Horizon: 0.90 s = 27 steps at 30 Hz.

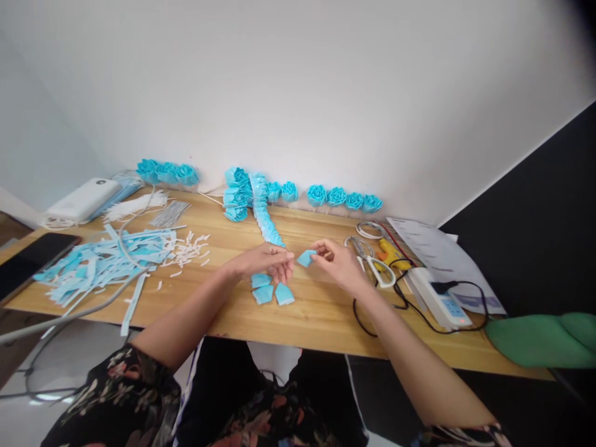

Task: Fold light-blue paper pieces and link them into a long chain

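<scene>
My right hand [339, 264] pinches a small folded blue piece [306, 257] just above the wooden table [321, 313]. My left hand [265, 261] hovers beside it with fingers curled and fingertips almost touching that piece; I cannot make out anything in it. Below my left hand lie three similar folded blue pieces [272, 292] on the table. A long chain of stacked blue folded pieces [266, 217] runs from the wall toward my hands.
Blue paper roses [344, 198] line the wall, more roses [167, 172] at left. Blue strips and white scraps [112, 257] cover the left side. Scissors [370, 261], a yellow glue gun [391, 253], a power strip [440, 301], papers, a phone [32, 261], a white power bank [84, 198].
</scene>
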{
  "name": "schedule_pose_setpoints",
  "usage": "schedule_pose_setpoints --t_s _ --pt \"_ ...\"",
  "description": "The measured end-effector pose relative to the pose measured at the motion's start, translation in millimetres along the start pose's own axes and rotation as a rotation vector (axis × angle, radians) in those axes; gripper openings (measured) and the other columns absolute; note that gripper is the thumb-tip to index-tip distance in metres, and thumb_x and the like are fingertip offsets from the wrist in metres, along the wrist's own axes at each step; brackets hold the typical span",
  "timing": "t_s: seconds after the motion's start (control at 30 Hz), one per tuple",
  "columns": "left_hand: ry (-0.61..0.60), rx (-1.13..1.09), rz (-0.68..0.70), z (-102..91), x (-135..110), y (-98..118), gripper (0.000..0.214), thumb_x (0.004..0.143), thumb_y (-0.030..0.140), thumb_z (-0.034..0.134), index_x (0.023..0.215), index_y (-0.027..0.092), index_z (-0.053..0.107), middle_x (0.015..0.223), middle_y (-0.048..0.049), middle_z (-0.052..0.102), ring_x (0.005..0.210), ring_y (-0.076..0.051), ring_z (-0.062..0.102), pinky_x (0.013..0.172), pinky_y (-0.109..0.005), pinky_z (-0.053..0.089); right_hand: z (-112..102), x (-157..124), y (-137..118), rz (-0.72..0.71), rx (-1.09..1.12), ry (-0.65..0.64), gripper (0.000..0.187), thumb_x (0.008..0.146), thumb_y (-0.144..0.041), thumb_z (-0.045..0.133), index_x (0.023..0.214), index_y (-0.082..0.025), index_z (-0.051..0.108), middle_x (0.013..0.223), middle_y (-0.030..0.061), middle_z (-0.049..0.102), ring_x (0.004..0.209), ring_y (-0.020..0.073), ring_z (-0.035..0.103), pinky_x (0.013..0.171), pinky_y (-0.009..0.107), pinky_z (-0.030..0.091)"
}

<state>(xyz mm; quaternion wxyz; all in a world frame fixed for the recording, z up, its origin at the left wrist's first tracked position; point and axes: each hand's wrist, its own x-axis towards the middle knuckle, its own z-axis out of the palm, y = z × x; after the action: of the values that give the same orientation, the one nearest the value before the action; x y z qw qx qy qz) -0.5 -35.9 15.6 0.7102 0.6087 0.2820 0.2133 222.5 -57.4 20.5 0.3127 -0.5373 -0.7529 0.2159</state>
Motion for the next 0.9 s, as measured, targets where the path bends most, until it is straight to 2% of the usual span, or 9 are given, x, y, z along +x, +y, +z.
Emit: schedule_pose_setpoints --t_s 0.1,0.2,0.3,0.4,0.47,0.57,0.7,0.8,0.9 --pt "0.105 -0.082 -0.010 -0.7 4.5 -1.6 0.047 0.078 0.056 0.061 0.082 0.009 0.067 0.074 -0.0107 0.069 0.061 -0.015 0.065 0.057 -0.025 0.051 6.0 6.1 -10.4 -0.150 -0.030 0.150 0.012 0.082 -0.020 0.056 0.091 -0.021 0.064 0.086 0.0026 0.067 0.075 0.0158 0.062 0.066 0.027 0.047" --pt "0.201 -0.176 -0.001 -1.0 9.6 -5.3 0.054 0.075 0.060 0.062 0.090 0.009 0.066 0.082 -0.0114 0.070 0.065 -0.016 0.066 0.056 -0.025 0.050 16.3 9.3 -19.3 -0.339 -0.125 0.219 0.018 0.085 -0.014 0.051 0.093 -0.020 0.065 0.089 0.0057 0.066 0.082 0.0186 0.061 0.073 0.031 0.048" --pt "0.253 -0.251 0.050 -2.8 13.3 -9.5 0.054 0.073 0.061 0.064 0.085 0.009 0.064 0.079 -0.0112 0.069 0.066 -0.017 0.066 0.056 -0.025 0.050 25.0 10.4 -24.0 -0.453 -0.166 0.172 0.020 0.087 -0.013 0.049 0.097 -0.021 0.065 0.094 0.0079 0.065 0.090 0.0208 0.060 0.079 0.034 0.049" --pt "0.324 -0.301 0.104 -5.6 15.4 -12.5 0.046 0.069 0.054 0.071 0.081 0.010 0.062 0.071 -0.0075 0.068 0.063 -0.015 0.064 0.057 -0.024 0.050 25.9 12.0 -26.4 -0.510 -0.127 0.094 0.019 0.087 -0.019 0.054 0.101 -0.022 0.066 0.099 0.0078 0.066 0.096 0.0218 0.059 0.085 0.037 0.048" --pt "0.363 -0.279 0.113 -6.9 16.2 -13.2 0.044 0.068 0.052 0.072 0.080 0.011 0.060 0.070 -0.0058 0.067 0.060 -0.013 0.062 0.054 -0.023 0.049 20.3 15.8 -27.2 -0.471 -0.046 0.110 0.019 0.087 -0.022 0.055 0.103 -0.022 0.066 0.102 0.0075 0.066 0.097 0.0216 0.060 0.084 0.037 0.049" --pt "0.397 -0.194 0.093 -7.1 17.4 -13.3 0.044 0.070 0.054 0.069 0.077 0.012 0.059 0.073 -0.0055 0.067 0.054 -0.010 0.059 0.049 -0.020 0.044 8.1 27.0 -25.8 -0.277 0.107 0.167 0.021 0.088 -0.027 0.053 0.103 -0.021 0.066 0.104 0.0079 0.067 0.092 0.0201 0.062 0.073 0.032 0.051" --pt "0.417 -0.049 0.086 -6.7 18.1 -13.6 0.042 0.072 0.054 0.064 0.074 0.013 0.058 0.066 -0.0025 0.064 0.050 -0.008 0.053 0.045 -0.019 0.039 5.8 43.0 -16.3 -0.064 0.312 -0.022 0.029 0.088 -0.036 0.053 0.109 -0.020 0.065 0.103 0.0063 0.069 0.092 0.0192 0.064 0.075 0.031 0.049" --pt "0.436 0.096 0.119 -7.3 16.8 -13.5 0.039 0.073 0.051 0.062 0.068 0.013 0.058 0.056 0.0014 0.056 0.046 -0.007 0.046 0.045 -0.019 0.033 17.6 47.3 -6.6 -0.006 0.432 -0.154 0.033 0.083 -0.038 0.060 0.110 -0.020 0.066 0.091 0.0036 0.070 0.080 0.0168 0.063 0.071 0.029 0.048" --pt "0.504 0.175 0.155 -8.1 15.6 -12.5 0.036 0.073 0.048 0.062 0.066 0.013 0.057 0.054 0.0030 0.052 0.049 -0.007 0.044 0.047 -0.019 0.032 30.3 44.5 -0.7 0.047 0.545 -0.221 0.033 0.078 -0.035 0.064 0.107 -0.019 0.067 0.081 0.0015 0.067 0.071 0.0142 0.060 0.067 0.028 0.046"
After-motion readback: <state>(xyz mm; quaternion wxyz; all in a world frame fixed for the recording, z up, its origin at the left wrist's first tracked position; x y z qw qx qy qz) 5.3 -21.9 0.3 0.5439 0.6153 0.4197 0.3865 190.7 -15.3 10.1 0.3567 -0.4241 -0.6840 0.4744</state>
